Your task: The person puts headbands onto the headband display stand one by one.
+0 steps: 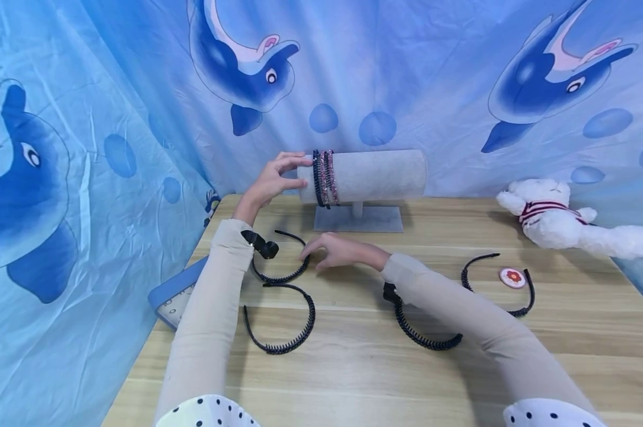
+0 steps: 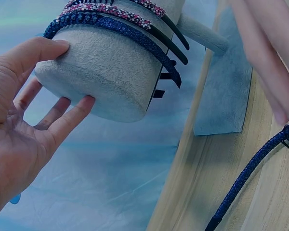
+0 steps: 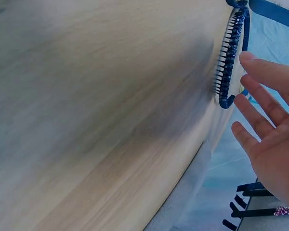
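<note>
My left hand (image 1: 276, 177) holds the left end of a grey velvet cylinder stand (image 1: 380, 175), thumb on one side and fingers on the other in the left wrist view. Dark and pink-speckled headbands (image 1: 324, 178) sit round the cylinder close to that hand. Below it, my right hand (image 1: 336, 250) hovers at the right side of a dark toothed headband (image 1: 281, 279) on the table. In the right wrist view the thumb and fingers are spread beside this headband (image 3: 228, 62) with a gap between them; whether a fingertip touches it I cannot tell.
Another headband (image 1: 289, 349) lies just in front, one (image 1: 425, 341) under my right forearm, and one (image 1: 524, 311) farther right around a round flower badge (image 1: 512, 277). A white plush toy (image 1: 551, 219) lies at the back right; a blue-framed board (image 1: 174, 296) is at the left edge.
</note>
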Tool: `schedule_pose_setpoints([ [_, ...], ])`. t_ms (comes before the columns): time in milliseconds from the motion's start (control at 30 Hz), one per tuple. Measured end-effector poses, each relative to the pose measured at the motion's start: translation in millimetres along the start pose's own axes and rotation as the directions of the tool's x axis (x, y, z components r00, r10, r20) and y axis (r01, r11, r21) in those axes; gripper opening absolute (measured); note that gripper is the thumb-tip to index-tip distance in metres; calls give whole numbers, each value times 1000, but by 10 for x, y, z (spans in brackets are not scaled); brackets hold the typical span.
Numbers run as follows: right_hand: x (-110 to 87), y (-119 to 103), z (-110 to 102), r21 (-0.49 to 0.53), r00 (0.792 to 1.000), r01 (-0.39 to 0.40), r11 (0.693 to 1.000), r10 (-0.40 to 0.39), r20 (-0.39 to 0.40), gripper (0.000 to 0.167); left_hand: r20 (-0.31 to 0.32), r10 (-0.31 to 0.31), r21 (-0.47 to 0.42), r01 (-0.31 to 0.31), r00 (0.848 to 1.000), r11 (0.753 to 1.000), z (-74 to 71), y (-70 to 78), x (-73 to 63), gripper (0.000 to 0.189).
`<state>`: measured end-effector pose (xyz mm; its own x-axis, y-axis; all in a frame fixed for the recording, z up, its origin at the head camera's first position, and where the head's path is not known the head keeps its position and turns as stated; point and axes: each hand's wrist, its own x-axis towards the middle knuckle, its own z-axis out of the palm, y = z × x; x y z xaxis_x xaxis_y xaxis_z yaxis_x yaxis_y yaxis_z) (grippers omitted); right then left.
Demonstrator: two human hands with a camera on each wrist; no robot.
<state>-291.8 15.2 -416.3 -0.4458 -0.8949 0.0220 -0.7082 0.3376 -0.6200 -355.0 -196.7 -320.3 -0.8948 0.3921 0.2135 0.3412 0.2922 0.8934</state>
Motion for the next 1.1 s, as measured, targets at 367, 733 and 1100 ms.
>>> schedule_pose_setpoints([
  [367, 116, 56, 53, -72, 999, -13, 997, 15, 32, 40, 10, -1, 8, 1, 1000, 1000, 6, 124, -97, 50],
  [733, 84, 81, 144, -225, 999, 21, 974, -26, -23, 30, 14, 0, 2, 0, 1000, 1000, 5, 127, -92, 50],
  [1100, 11, 72, 177, -250, 998, 40, 967, -51, -35, 24, 12, -8, 6, 8, 1000, 1000, 7, 142, -98, 51],
])
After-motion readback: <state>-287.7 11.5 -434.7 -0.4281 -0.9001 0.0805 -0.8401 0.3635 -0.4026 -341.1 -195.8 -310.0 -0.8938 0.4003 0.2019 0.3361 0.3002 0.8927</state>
